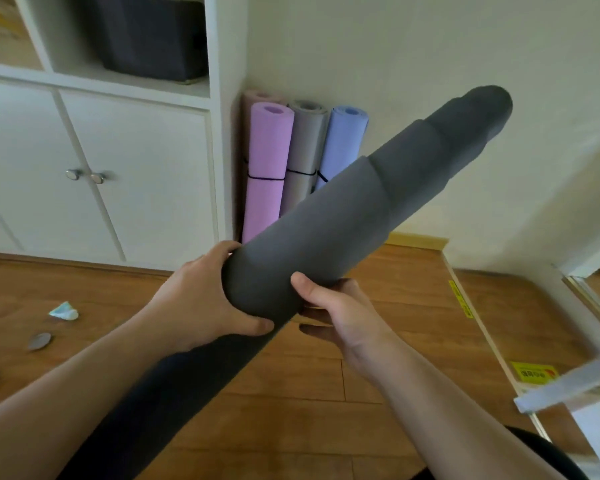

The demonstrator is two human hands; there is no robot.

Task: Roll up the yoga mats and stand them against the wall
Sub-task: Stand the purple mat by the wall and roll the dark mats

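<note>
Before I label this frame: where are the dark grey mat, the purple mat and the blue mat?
dark grey mat (326, 216), head view, middle of the roll
purple mat (265, 168), head view, upper side
blue mat (342, 143), head view, upper side

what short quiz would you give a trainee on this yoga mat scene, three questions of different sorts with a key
1. True or false: both hands grip the rolled dark grey foam yoga mat.
2. How many rolled mats already stand in the corner beside the white cabinet? A two, B four, C six.
3. Fill in: the dark mat's far end looks ___, its layers stepped.

Key:
1. True: left hand and right hand hold its near end.
2. B: dusty pink, lilac, light grey, pale blue.
3. Telescoped.
</note>
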